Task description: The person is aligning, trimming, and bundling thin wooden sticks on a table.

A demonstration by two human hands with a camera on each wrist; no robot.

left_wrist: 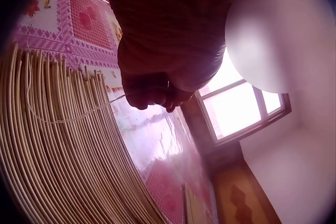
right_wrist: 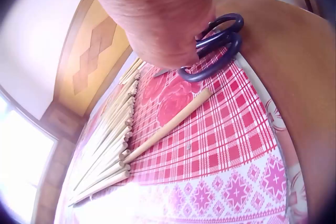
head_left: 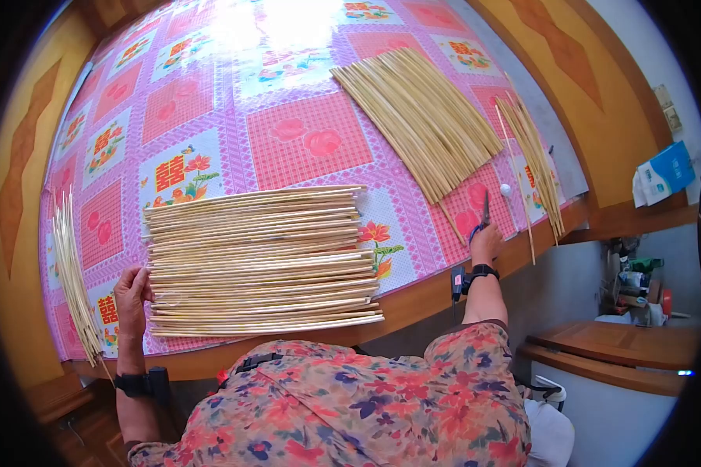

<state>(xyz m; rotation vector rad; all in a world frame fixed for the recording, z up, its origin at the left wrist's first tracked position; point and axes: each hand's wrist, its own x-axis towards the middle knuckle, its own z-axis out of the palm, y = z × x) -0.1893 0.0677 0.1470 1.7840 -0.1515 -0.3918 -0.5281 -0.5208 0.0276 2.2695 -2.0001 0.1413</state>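
Head view, closest stuff first: the near row of sticks [head_left: 261, 265] is on the patterned tabletop [head_left: 304, 148], left grip [head_left: 132, 289] at its left end, pinching a thin string [left_wrist: 79, 118]. Right grip [head_left: 486, 244] has dark-handled scissors [head_left: 484, 214], blades pointing away. Farther back there's another row of sticks [head_left: 420, 121], loose sticks [head_left: 536, 159] to its right.

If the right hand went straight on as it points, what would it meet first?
Beyond the scissors at the right hand, probably the far row of sticks, at its near corner; height is unclear.
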